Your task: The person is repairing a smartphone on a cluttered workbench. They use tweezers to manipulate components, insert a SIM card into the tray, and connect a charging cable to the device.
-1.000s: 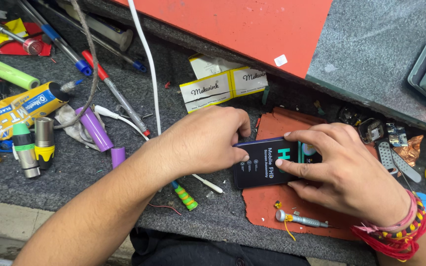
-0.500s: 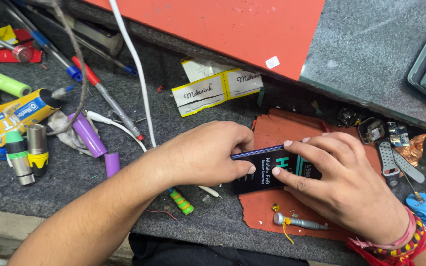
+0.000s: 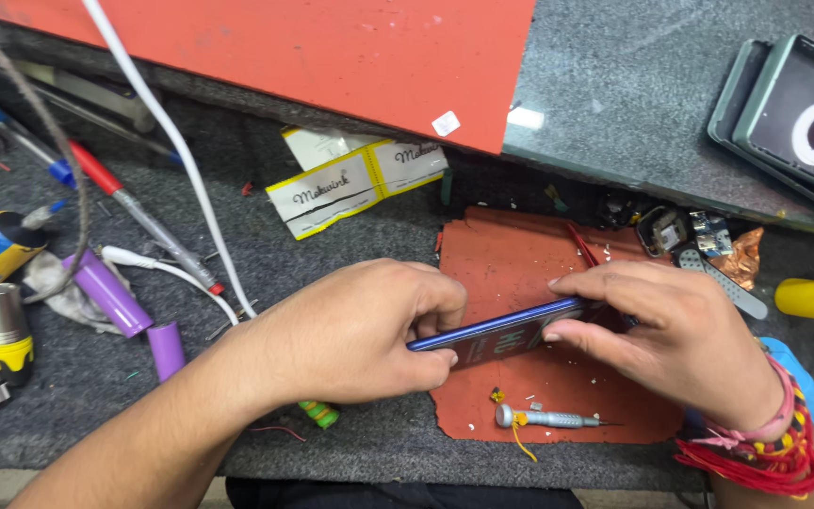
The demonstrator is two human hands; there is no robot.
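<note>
I take the red mat (image 3: 520, 273) as my landmark, since everything that matters sits on or around it. It lies on the grey worktop (image 3: 77, 396), and I judge it is there to give a soft, non-slip bed and to catch small parts; pale crumbs dot its near edge.

Behind the mat a large red board (image 3: 332, 57) leans over the back of the worktop, and to the mat's far right two dark trays (image 3: 793, 123) are stacked on a stone slab.

Above the mat, both hands hold a blue phone (image 3: 492, 330) tipped up on its long edge, so that I see its thin side rather than its face. My left hand (image 3: 350, 330) closes its grip on the phone's left end, fingers curled round it, which steadies the phone. My right hand (image 3: 680, 339) pinches the right end, fingertips (image 3: 562, 281) pressed along the upper edge, seemingly working at the seam.

Left of the mat run a white cable (image 3: 171, 151), pens, two purple tubes (image 3: 110, 294) and a yellow-banded paper label (image 3: 350, 179).

On the mat's near edge, just below the phone, lies a small screwdriver (image 3: 544, 418), kept close to hand, I suppose.
</note>
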